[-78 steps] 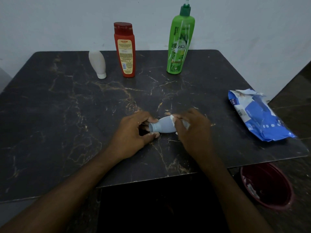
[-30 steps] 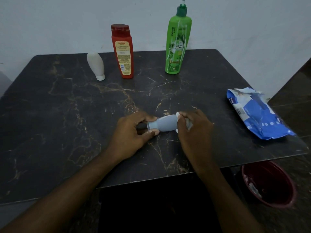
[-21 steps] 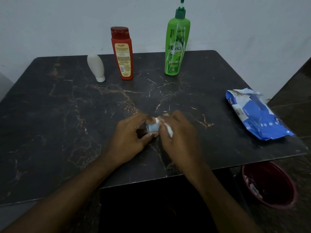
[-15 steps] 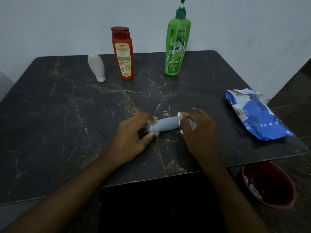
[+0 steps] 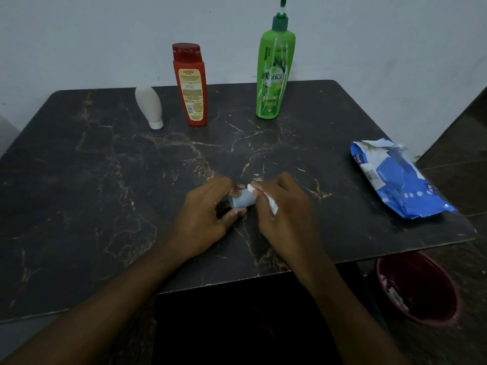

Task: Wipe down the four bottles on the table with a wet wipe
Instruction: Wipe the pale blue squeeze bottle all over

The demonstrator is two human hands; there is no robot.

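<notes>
One head view — looking forward and down, close over the table point(image 5: 105, 180).

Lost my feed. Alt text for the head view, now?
On a dark marble table, the left hand grips a small pale blue bottle on its side while the right hand holds a wet wipe against it. A white bottle, red bottle and green pump bottle stand at the back; a blue wipes pack lies right.

Table point(image 5: 105, 206) bears white bottle point(image 5: 149, 106), red bottle point(image 5: 190, 88), green bottle point(image 5: 272, 75), wipes pack point(image 5: 395, 180).
</notes>
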